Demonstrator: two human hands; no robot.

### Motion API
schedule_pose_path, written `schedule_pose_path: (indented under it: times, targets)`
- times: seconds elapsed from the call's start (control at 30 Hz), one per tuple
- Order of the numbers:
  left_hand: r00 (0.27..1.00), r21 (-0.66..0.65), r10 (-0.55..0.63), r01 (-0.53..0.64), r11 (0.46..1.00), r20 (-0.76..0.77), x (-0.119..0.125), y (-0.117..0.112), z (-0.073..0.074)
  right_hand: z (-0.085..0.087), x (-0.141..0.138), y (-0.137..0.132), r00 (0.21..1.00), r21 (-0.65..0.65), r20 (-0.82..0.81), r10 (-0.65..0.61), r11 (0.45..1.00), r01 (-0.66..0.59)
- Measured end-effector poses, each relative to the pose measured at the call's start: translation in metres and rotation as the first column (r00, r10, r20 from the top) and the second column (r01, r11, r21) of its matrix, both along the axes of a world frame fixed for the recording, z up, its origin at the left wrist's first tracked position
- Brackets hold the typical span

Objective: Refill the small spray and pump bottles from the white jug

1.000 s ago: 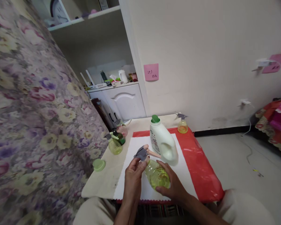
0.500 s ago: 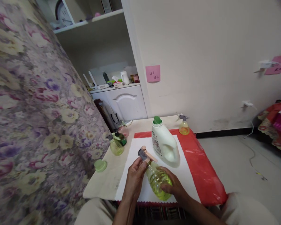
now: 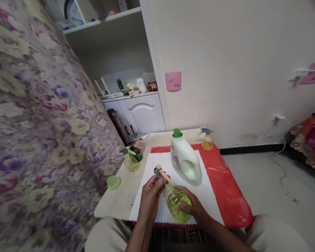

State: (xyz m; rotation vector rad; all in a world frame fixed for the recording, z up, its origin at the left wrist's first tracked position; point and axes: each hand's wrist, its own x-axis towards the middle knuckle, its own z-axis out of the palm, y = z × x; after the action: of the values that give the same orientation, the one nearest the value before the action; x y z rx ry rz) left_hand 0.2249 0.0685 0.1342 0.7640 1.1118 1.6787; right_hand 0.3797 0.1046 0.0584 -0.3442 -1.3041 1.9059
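A clear ribbed spray bottle [image 3: 174, 203] holding yellow-green liquid leans to the left over the white sheet [image 3: 149, 171]. Around its lower body, my right hand [image 3: 193, 206] is closed. My left hand [image 3: 153, 192] pinches the spray head [image 3: 161, 174], grey and peach, at the bottle's neck; the fingertips partly cover the collar. Just behind stands a large pale green jug [image 3: 185, 159] with a side handle, its mouth showing a green spout [image 3: 177, 133] and no cap on it.
Left on the table are a yellow-green spray bottle [image 3: 131, 161], a dark green bottle [image 3: 137, 153] and a light green cap [image 3: 113, 182]. Another spray bottle [image 3: 207, 141] stands at the back right on red plastic [image 3: 225, 185]. A floral curtain [image 3: 55, 140] borders the left side.
The spray head has turned a little on the bottle's neck, with my left fingers still on it. My right hand keeps its grip. The view has shifted slightly.
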Motion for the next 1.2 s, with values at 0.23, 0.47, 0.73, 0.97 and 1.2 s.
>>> schedule_pose_path:
  times: [0.23,0.47,0.73,0.97,1.2]
  targets:
    - [0.999,0.051,0.011,-0.013,0.999,0.031,0.002,0.000,0.004,-0.001,-0.001,0.000,1.000,0.009,-0.019,0.015,1.000,-0.014]
    - [0.998,0.057,0.031,-0.034,0.998,0.059,0.007,0.003,0.003,-0.002,0.000,-0.003,0.995,-0.001,-0.018,-0.101,0.995,0.101]
    - [0.998,0.026,-0.039,0.038,0.999,0.053,0.004,0.005,0.004,-0.011,-0.008,-0.003,0.963,-0.318,-0.267,0.032,0.941,-0.119]
    - [0.994,0.048,-0.097,0.095,0.994,0.057,0.007,0.003,-0.002,-0.016,-0.011,-0.006,0.928,-0.525,-0.358,0.103,0.800,-0.291]
    - [0.998,0.094,-0.033,0.028,0.995,0.050,0.017,0.000,-0.010,-0.014,-0.010,-0.010,0.916,-0.599,-0.388,0.105,0.726,-0.338]
